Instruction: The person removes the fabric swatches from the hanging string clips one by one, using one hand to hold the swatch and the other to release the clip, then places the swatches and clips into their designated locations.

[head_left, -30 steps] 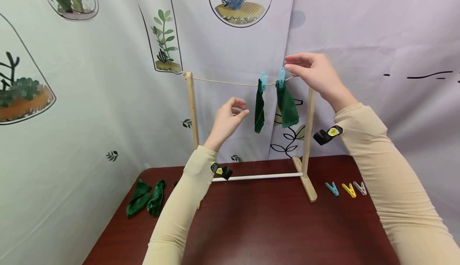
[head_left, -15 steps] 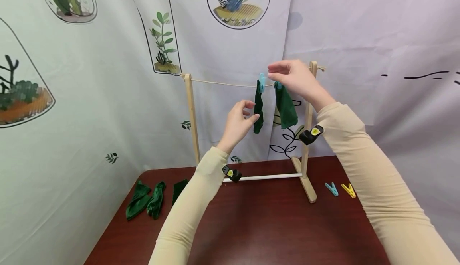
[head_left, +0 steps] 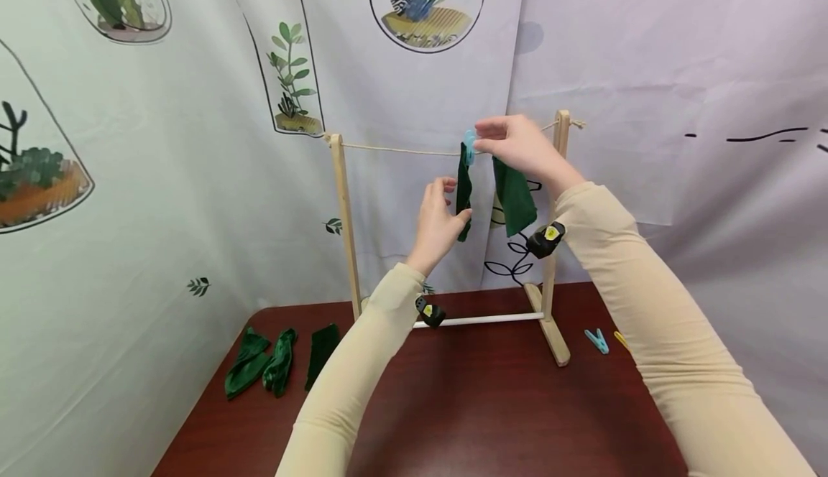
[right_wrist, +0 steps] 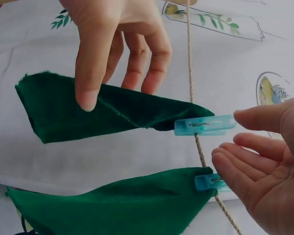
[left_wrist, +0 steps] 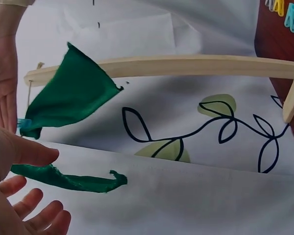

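Two green cloth pieces hang from a string, each under a light blue clothespin. In the head view, my left hand (head_left: 440, 222) is at the narrow left cloth (head_left: 463, 193). Its thumb and fingers are spread on either side of that cloth, as the left wrist view also shows. My right hand (head_left: 517, 148) is by the left clothespin (right_wrist: 205, 125). In the right wrist view its thumb tip is at the pin's end, perhaps touching, with the fingers apart from it. Behind this hand, the right clothespin (right_wrist: 209, 182) holds the wider cloth (head_left: 515, 197).
The string (head_left: 401, 149) runs between two wooden posts (head_left: 345, 211), joined below by a white rod (head_left: 491, 320). Several green cloths (head_left: 279, 362) lie at the table's left. A blue clothespin (head_left: 596, 341) and a partly hidden yellow one (head_left: 622, 340) lie at the right.
My right hand has moved left from the right clothespin to the left one. My left hand has moved right to the narrow hanging cloth.
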{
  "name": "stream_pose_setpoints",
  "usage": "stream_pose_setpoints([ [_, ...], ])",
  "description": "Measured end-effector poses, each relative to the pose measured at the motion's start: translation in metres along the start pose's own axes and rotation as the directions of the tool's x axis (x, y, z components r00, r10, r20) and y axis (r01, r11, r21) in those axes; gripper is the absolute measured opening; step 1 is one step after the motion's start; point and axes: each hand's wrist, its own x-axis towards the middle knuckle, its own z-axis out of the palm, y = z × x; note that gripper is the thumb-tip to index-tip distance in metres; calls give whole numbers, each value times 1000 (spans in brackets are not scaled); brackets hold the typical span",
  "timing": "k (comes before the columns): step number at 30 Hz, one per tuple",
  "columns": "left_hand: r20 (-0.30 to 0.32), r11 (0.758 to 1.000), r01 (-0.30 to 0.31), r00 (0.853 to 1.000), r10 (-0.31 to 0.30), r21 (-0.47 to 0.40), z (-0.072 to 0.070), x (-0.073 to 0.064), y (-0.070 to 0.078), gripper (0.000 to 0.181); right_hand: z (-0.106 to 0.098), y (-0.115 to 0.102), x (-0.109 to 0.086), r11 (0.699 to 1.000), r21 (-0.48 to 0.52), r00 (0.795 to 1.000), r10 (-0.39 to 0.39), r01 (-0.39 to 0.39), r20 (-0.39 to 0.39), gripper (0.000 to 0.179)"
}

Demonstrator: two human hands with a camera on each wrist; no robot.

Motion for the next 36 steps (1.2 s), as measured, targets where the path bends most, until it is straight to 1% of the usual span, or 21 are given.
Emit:
stream_pose_setpoints([
  [5, -10, 1000, -21, 1000, 21, 17, 3, 1, -3, 46, 3, 0, 2, 1000, -6, 1000, 15, -15, 20, 54],
  [8, -15, 999, -39, 999, 39, 15, 3, 3, -6, 42, 3, 0, 5, 1000, -10, 999, 25, -25, 37, 56],
  [11, -16, 999, -43, 999, 43, 0, 3, 4, -8, 37, 5, 0, 6, 1000, -7, 998, 30, -29, 52, 56],
  [17, -25, 999, -9, 1000, 8, -31, 1, 9, -11, 27, 6, -2, 8, 1000, -13, 998, 27, -27, 59, 55],
  [24, -36, 999, 23, 999, -25, -46, -5, 13, -9, 19, 6, -4, 12, 1000, -22, 998, 20, -19, 63, 54],
  [30, -43, 996, 38, 998, -41, -77, -9, 15, -6, 18, 6, -4, 12, 999, -37, 998, 13, -11, 59, 53],
  [36, -24, 995, 57, 998, -59, -82, -11, 14, -5, 19, 6, -2, 9, 999, -35, 998, 12, -10, 61, 52],
])
